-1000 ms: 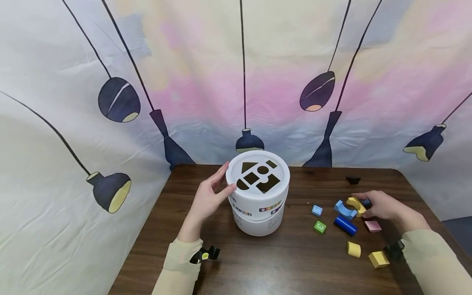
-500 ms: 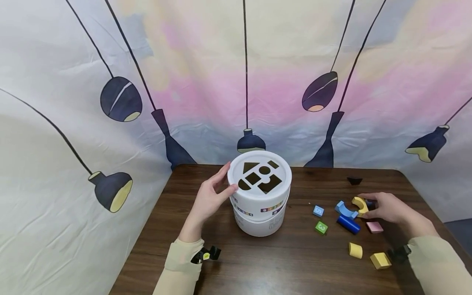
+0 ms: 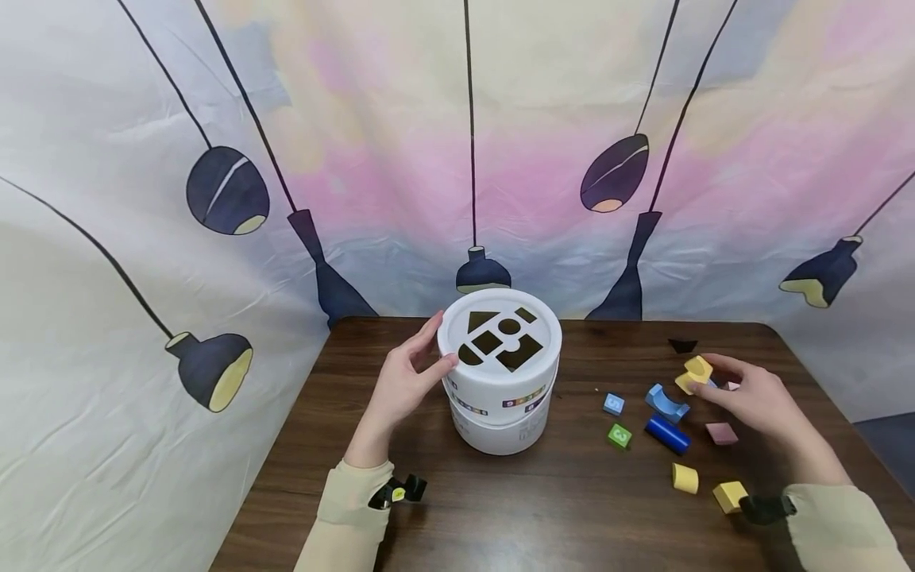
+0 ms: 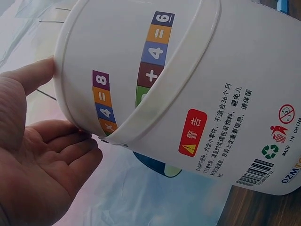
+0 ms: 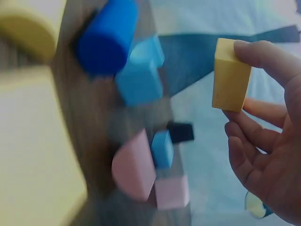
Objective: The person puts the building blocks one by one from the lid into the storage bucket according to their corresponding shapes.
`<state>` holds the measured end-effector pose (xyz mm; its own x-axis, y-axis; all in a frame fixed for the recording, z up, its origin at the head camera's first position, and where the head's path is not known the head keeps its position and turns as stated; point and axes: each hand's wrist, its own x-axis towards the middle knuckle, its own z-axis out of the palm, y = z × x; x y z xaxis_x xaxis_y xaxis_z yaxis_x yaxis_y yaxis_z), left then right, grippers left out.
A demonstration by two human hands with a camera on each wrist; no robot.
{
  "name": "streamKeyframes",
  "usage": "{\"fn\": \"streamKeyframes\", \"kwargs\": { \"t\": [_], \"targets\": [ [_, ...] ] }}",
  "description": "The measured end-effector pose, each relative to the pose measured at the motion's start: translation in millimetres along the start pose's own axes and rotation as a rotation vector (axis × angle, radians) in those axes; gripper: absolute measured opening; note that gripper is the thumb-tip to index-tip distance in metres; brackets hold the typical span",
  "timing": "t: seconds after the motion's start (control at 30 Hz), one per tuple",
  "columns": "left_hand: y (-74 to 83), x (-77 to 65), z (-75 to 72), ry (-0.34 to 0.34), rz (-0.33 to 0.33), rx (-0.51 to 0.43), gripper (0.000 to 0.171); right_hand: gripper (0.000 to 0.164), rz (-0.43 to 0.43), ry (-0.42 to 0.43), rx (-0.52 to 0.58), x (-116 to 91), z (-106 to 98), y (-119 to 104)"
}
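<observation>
A white bucket (image 3: 493, 437) with a shape-holed lid (image 3: 546, 318) stands near the table's middle. My left hand (image 3: 407, 381) rests against the lid's rim, thumb and fingers spread along its left side; the left wrist view shows them touching the edge. Between thumb and fingertips, my right hand (image 3: 750, 393) pinches a yellow arch block (image 3: 692, 373), raised above the table. The right wrist view shows one end of this yellow arch block (image 5: 230, 80). Just below it lies a light blue arch block (image 3: 666, 405), and in front of that a dark blue cylinder (image 3: 668, 434).
Small blue (image 3: 613, 404) and green (image 3: 619, 436) number blocks lie between bucket and cylinder. Nearer me are a yellow rounded block (image 3: 685, 478) and another yellow block (image 3: 729, 497). A pink block (image 3: 721, 434) lies under my right forearm; a black block (image 3: 682, 345) sits at the back.
My right hand has lifted the yellow arch block off the table, away from the light blue arch block, and turned it. The left hand stays at the bucket's rim.
</observation>
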<state>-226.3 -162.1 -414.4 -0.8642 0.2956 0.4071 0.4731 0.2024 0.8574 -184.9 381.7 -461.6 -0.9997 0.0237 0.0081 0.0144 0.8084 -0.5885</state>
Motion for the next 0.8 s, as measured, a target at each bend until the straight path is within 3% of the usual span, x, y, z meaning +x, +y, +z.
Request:
{"fn": "streamKeyframes", "kwargs": {
  "t": [0.17, 0.5, 0.8],
  "targets": [
    [0.0, 0.2, -0.5, -0.001, 0.0, -0.008, 0.071, 0.087, 0.015, 0.052, 0.112, -5, 9, -28],
    [0.6, 0.5, 1.1, 0.006, -0.004, -0.013, 0.07, 0.076, -0.026, 0.179, 0.218, -16, 28, -98],
    [2.3, -0.3, 0.4, 0.0, -0.017, -0.005, 0.072, 0.067, -0.122, 0.322, 0.233, -17, 39, -154]
  ]
}}
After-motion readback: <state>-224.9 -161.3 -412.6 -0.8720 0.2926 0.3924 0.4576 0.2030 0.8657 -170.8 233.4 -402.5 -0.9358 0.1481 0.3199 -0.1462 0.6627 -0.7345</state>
